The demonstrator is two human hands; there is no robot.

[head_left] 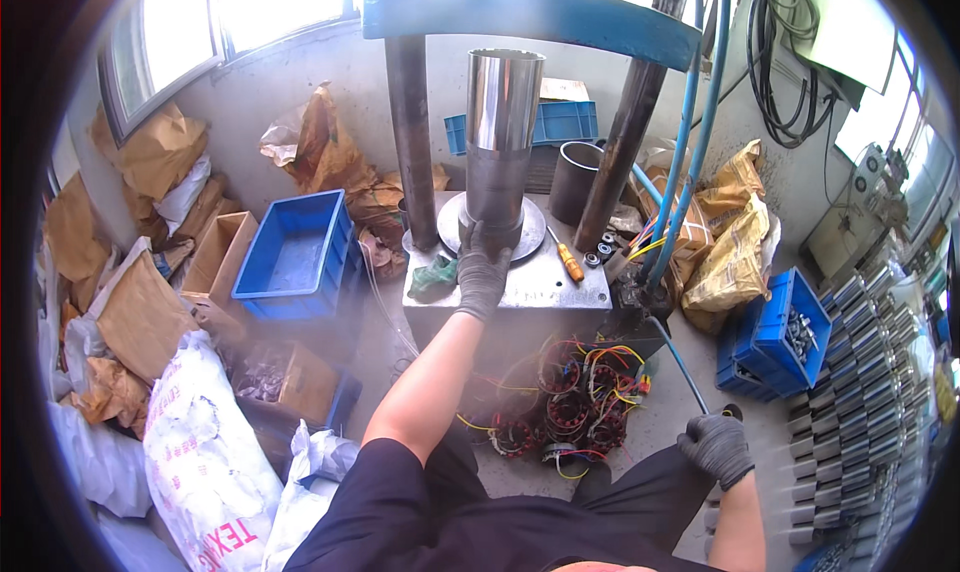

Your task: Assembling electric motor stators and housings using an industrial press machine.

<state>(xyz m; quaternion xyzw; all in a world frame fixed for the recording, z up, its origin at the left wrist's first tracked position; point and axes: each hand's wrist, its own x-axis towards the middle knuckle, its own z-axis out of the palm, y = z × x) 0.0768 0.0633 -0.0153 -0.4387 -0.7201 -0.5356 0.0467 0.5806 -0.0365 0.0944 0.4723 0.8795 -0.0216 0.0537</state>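
A tall metal cylinder (497,162), shiny at the top and dull grey below, stands upright on a round plate (530,234) on the press bed (540,290). My left hand (483,277), in a grey glove, lies against the cylinder's lower front with its fingers stretched upward. My right hand (716,446), gloved alike, is closed around the lower end of a long thin lever (680,364) beside the press. A green cloth (434,275) lies left of my left hand. To its right is a screwdriver (570,262) with an orange handle.
A blue crossbeam (530,14) spans two steel columns (411,142) around the cylinder. Wound stators with coloured wires (568,412) lie on the floor before me. A blue crate (292,257) and sacks stand left; stacked metal cylinders (850,402) stand right.
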